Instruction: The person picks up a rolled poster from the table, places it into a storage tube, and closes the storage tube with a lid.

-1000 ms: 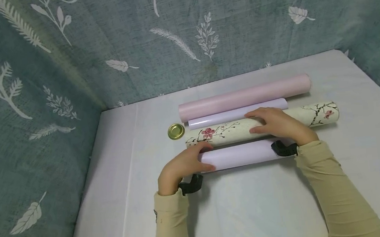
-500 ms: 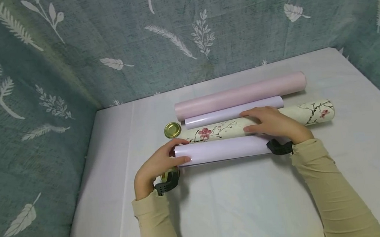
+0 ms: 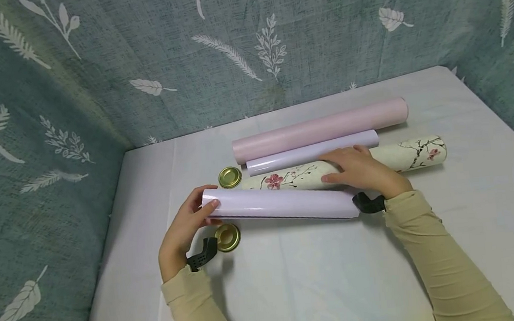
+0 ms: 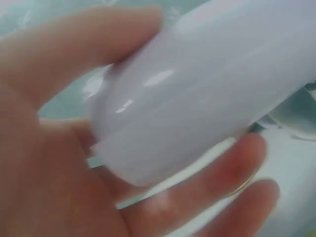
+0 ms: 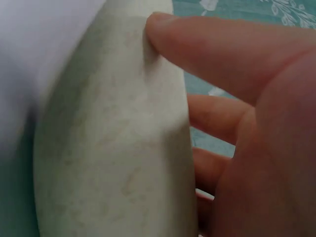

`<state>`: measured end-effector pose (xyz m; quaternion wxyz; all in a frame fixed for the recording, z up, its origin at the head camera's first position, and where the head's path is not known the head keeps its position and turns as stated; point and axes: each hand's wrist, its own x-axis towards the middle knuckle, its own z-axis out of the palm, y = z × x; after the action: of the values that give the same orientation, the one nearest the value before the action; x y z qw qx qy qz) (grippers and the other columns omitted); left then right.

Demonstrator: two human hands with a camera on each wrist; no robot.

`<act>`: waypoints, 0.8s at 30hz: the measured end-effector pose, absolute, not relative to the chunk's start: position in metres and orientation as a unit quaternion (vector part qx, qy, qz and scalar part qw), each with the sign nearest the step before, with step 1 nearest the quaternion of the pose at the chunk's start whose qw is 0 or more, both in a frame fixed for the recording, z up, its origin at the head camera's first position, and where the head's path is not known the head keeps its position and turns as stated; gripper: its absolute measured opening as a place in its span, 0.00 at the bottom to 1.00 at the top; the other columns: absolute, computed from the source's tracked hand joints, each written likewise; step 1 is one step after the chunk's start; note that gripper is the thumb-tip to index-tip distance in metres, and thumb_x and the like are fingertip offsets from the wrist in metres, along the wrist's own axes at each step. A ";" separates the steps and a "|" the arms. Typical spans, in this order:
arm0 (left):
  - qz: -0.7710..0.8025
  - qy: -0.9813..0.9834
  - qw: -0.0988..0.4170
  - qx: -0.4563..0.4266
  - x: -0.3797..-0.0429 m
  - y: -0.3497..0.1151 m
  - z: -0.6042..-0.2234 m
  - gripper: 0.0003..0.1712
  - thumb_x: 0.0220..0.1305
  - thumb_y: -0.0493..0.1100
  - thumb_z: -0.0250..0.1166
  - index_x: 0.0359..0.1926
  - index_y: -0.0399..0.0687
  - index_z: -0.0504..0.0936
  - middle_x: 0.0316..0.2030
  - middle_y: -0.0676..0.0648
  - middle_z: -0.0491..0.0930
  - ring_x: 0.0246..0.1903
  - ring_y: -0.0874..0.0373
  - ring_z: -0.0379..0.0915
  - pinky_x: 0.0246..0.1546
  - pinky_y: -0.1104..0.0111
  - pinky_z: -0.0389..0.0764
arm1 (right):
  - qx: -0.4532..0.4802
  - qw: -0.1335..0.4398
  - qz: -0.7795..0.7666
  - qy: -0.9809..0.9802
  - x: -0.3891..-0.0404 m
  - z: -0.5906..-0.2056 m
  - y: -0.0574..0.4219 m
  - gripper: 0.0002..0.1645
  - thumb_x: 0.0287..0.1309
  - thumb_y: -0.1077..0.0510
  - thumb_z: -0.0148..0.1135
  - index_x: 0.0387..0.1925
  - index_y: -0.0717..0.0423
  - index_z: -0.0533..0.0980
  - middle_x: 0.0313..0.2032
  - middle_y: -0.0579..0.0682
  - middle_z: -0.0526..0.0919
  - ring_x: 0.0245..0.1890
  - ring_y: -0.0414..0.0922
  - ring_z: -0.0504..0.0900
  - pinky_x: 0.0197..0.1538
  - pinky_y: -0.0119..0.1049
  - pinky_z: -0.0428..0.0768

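Observation:
My left hand (image 3: 187, 224) grips the left end of a glossy pale lavender paper roll (image 3: 279, 204), thumb on one side and fingers round the other. In the left wrist view, the roll's open end (image 4: 163, 108) lies against the palm. The roll slants slightly down to the right, its far end close by the right wrist. My right hand (image 3: 361, 169) holds a cream roll with a blossom print (image 3: 408, 155) at its middle. In the right wrist view, the thumb presses this cream roll (image 5: 118, 138) while the fingers reach behind it.
Behind the cream roll lie a thinner lavender roll (image 3: 311, 153) and a longer pink roll (image 3: 323, 129). One gold lid (image 3: 230, 177) lies by their left ends. Another gold lid (image 3: 228, 238) sits beside the left wrist strap. A leaf-patterned curtain (image 3: 224, 97) borders the white table (image 3: 322, 277).
My left hand has moved left and drawn the front lavender roll leftward, tilting it. The lower gold lid has come into view. My right hand stays on the cream roll.

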<state>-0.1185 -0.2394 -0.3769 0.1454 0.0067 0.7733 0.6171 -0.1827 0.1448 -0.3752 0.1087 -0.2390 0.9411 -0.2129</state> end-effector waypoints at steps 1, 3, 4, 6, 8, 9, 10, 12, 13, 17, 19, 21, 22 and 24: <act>0.630 0.764 0.139 0.001 -0.117 -0.241 -0.376 0.27 0.61 0.47 0.58 0.59 0.49 0.62 0.50 0.42 0.64 0.42 0.49 0.68 0.38 0.58 0.77 | -0.239 0.107 -0.210 0.942 -0.183 -0.375 0.144 0.37 0.52 0.38 0.56 0.60 0.50 0.65 0.58 0.51 0.68 0.58 0.53 0.63 0.58 0.58 0.44; 0.657 0.744 0.121 -0.013 -0.114 -0.243 -0.373 0.28 0.62 0.46 0.57 0.60 0.48 0.60 0.52 0.42 0.62 0.43 0.50 0.68 0.37 0.58 0.77 | -0.239 0.102 -0.202 0.944 -0.183 -0.375 0.143 0.37 0.51 0.37 0.57 0.60 0.50 0.65 0.57 0.51 0.69 0.58 0.53 0.63 0.57 0.58 0.46; 0.670 0.734 0.110 -0.019 -0.113 -0.244 -0.372 0.28 0.62 0.45 0.56 0.61 0.47 0.59 0.52 0.42 0.62 0.43 0.50 0.68 0.37 0.57 0.77 | -0.239 0.101 -0.198 0.945 -0.182 -0.375 0.143 0.38 0.51 0.36 0.57 0.60 0.50 0.65 0.57 0.52 0.69 0.57 0.54 0.63 0.57 0.58 0.46; 0.691 0.716 0.091 -0.031 -0.112 -0.246 -0.371 0.29 0.63 0.45 0.55 0.62 0.47 0.57 0.54 0.42 0.60 0.44 0.50 0.68 0.37 0.57 0.78 | -0.238 0.097 -0.191 0.947 -0.182 -0.375 0.142 0.39 0.50 0.35 0.56 0.60 0.50 0.65 0.57 0.52 0.69 0.57 0.54 0.64 0.56 0.58 0.48; 0.706 0.703 0.074 -0.045 -0.111 -0.249 -0.373 0.30 0.63 0.46 0.55 0.63 0.47 0.56 0.55 0.43 0.59 0.45 0.50 0.69 0.37 0.57 0.77 | -0.236 0.093 -0.184 0.950 -0.182 -0.375 0.141 0.39 0.50 0.34 0.56 0.59 0.50 0.65 0.56 0.52 0.69 0.57 0.55 0.64 0.56 0.58 0.49; 0.714 0.695 0.067 -0.052 -0.111 -0.251 -0.376 0.30 0.63 0.47 0.55 0.64 0.47 0.55 0.55 0.43 0.59 0.45 0.50 0.69 0.38 0.56 0.77 | -0.235 0.092 -0.182 0.950 -0.182 -0.376 0.140 0.39 0.49 0.34 0.56 0.59 0.50 0.65 0.56 0.52 0.69 0.57 0.55 0.64 0.56 0.58 0.49; 0.719 0.690 0.061 -0.059 -0.112 -0.254 -0.379 0.31 0.63 0.48 0.55 0.64 0.48 0.55 0.55 0.43 0.59 0.45 0.50 0.69 0.38 0.56 0.77 | -0.235 0.090 -0.180 0.951 -0.182 -0.376 0.140 0.40 0.49 0.34 0.56 0.59 0.50 0.65 0.56 0.52 0.69 0.57 0.55 0.64 0.56 0.58 0.49; 0.734 0.673 0.047 -0.074 -0.114 -0.258 -0.385 0.30 0.63 0.49 0.55 0.63 0.49 0.56 0.54 0.44 0.60 0.44 0.51 0.70 0.39 0.57 0.76 | -0.236 0.084 -0.175 0.952 -0.183 -0.376 0.139 0.40 0.49 0.33 0.56 0.60 0.50 0.65 0.57 0.53 0.69 0.57 0.55 0.63 0.57 0.57 0.49; 0.742 0.665 0.041 -0.078 -0.116 -0.260 -0.389 0.30 0.63 0.49 0.55 0.63 0.50 0.57 0.54 0.44 0.61 0.43 0.52 0.70 0.39 0.57 0.77 | -0.238 0.082 -0.171 0.953 -0.183 -0.376 0.138 0.41 0.49 0.33 0.56 0.60 0.50 0.64 0.57 0.53 0.69 0.57 0.56 0.63 0.57 0.57 0.49; 0.769 0.631 0.027 -0.100 -0.120 -0.265 -0.398 0.29 0.63 0.47 0.55 0.62 0.50 0.58 0.52 0.43 0.63 0.41 0.55 0.73 0.37 0.59 0.78 | -0.244 0.077 -0.159 0.954 -0.184 -0.376 0.136 0.44 0.47 0.32 0.57 0.61 0.50 0.63 0.57 0.54 0.69 0.58 0.56 0.62 0.57 0.57 0.49; 0.778 0.617 0.028 -0.119 -0.121 -0.267 -0.402 0.29 0.62 0.48 0.56 0.62 0.50 0.58 0.52 0.44 0.64 0.40 0.56 0.74 0.36 0.60 0.78 | -0.247 0.077 -0.157 0.953 -0.184 -0.377 0.136 0.45 0.46 0.32 0.57 0.61 0.50 0.62 0.57 0.54 0.68 0.58 0.56 0.62 0.57 0.58 0.49; 0.782 0.607 0.030 -0.142 -0.121 -0.267 -0.404 0.30 0.61 0.49 0.58 0.61 0.51 0.59 0.52 0.45 0.64 0.40 0.56 0.73 0.36 0.61 0.78 | -0.250 0.076 -0.159 0.952 -0.182 -0.378 0.135 0.45 0.45 0.32 0.59 0.61 0.50 0.62 0.57 0.54 0.68 0.58 0.56 0.62 0.57 0.57 0.50; 0.783 0.603 0.032 -0.149 -0.122 -0.267 -0.405 0.31 0.60 0.50 0.58 0.61 0.51 0.58 0.52 0.46 0.64 0.40 0.56 0.73 0.36 0.61 0.78 | -0.252 0.072 -0.160 0.952 -0.181 -0.379 0.134 0.45 0.45 0.32 0.59 0.61 0.50 0.62 0.57 0.54 0.69 0.58 0.55 0.62 0.57 0.56 0.51; 0.776 0.610 0.036 -0.157 -0.124 -0.267 -0.407 0.33 0.58 0.51 0.60 0.62 0.53 0.56 0.52 0.46 0.63 0.41 0.57 0.72 0.38 0.61 0.78 | -0.261 0.066 -0.159 0.950 -0.179 -0.379 0.131 0.46 0.44 0.32 0.60 0.61 0.51 0.63 0.57 0.54 0.69 0.58 0.55 0.63 0.57 0.56 0.51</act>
<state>-0.1237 -0.2673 -0.4074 0.0362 -0.1571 0.6095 0.7762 -0.1792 0.1307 -0.3795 0.0658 -0.2606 0.9499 -0.1594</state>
